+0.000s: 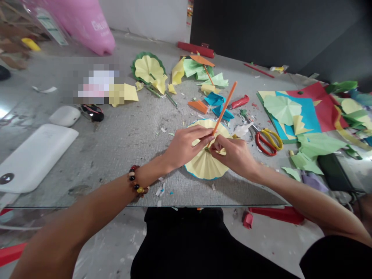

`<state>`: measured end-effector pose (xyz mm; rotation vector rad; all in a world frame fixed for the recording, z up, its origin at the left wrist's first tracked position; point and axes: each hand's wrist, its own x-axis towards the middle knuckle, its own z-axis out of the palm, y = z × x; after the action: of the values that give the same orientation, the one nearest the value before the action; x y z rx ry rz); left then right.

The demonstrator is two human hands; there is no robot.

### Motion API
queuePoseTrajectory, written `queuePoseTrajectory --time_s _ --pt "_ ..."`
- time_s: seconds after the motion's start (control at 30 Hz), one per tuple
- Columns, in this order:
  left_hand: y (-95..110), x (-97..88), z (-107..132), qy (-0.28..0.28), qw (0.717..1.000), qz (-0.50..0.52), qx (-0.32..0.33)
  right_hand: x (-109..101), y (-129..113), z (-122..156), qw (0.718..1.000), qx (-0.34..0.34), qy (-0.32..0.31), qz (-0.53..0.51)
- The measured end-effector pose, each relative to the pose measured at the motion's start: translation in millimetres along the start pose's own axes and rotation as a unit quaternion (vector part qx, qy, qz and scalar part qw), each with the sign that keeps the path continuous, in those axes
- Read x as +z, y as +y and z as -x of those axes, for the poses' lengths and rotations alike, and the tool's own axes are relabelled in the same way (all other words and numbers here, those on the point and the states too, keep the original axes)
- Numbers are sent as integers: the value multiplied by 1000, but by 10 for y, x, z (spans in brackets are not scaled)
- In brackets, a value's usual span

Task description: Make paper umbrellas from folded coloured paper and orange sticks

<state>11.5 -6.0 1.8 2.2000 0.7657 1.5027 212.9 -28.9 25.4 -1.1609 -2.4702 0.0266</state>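
On the counter [130, 143], the left hand [186, 147], a beaded bracelet [136, 180] at its wrist, and the right hand [232, 155] are both closed in a pinch on the foot of an orange straw [224, 108]. The straw stands tilted at the centre of a pleated yellow fan [205, 166]. Just right lie scissors [269, 141], then coloured paper [302, 112].

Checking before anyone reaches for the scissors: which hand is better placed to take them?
Probably the right: the right hand is closer to the scissors, on their side of the yellow paper fan. The left hand lies on the fan's far side from them.
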Motion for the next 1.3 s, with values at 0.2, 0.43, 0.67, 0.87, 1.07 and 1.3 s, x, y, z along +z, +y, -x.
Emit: queuePoseTrajectory --time_s 0.2,0.43,0.67,0.87,1.07,1.3 --pt "-8 10 6 -3 1000 5 -5 8 29 1 1000 -16 7 3" --pt "10 1 -4 -12 1000 5 -19 -3 39 -15 1000 -10 -10 1" --pt "-13 -11 -13 -12 999 7 -42 6 69 -76 997 38 -20 -61" --pt "-14 -22 -23 -16 999 11 -37 -7 170 -133 990 64 -23 -121" --pt "-25 -26 -21 -15 999 11 -40 -10 258 -151 991 9 -50 -123" --pt "-33 -28 -23 -16 999 2 -40 -27 304 -193 985 18 -59 -159"
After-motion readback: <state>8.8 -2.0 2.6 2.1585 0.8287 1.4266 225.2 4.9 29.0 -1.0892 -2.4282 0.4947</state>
